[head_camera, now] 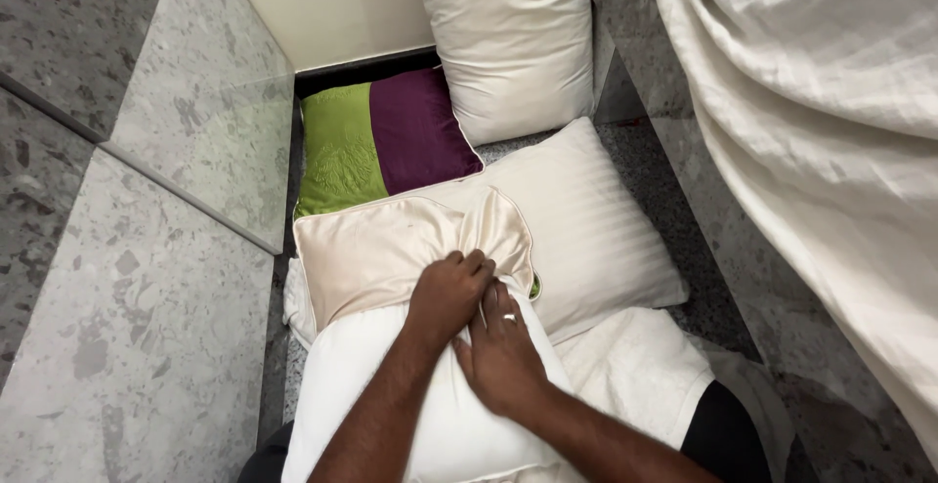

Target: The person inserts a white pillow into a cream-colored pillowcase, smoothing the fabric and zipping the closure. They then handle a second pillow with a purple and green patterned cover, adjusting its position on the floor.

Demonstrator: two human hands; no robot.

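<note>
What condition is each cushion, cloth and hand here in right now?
Cream satin cushion cover: bunched at one end, partly over a white pillow.
White pillow: lying across the lap, partly covered.
Left hand: closed on the cover's bunched end.
Right hand: pressed on the pillow, ring on one finger.
Green and purple cushion: flat on the floor.
Striped white pillow: flat, partly under the cover.
Plain white pillow: leaning upright.
White sheet: crumpled, draped.
</note>
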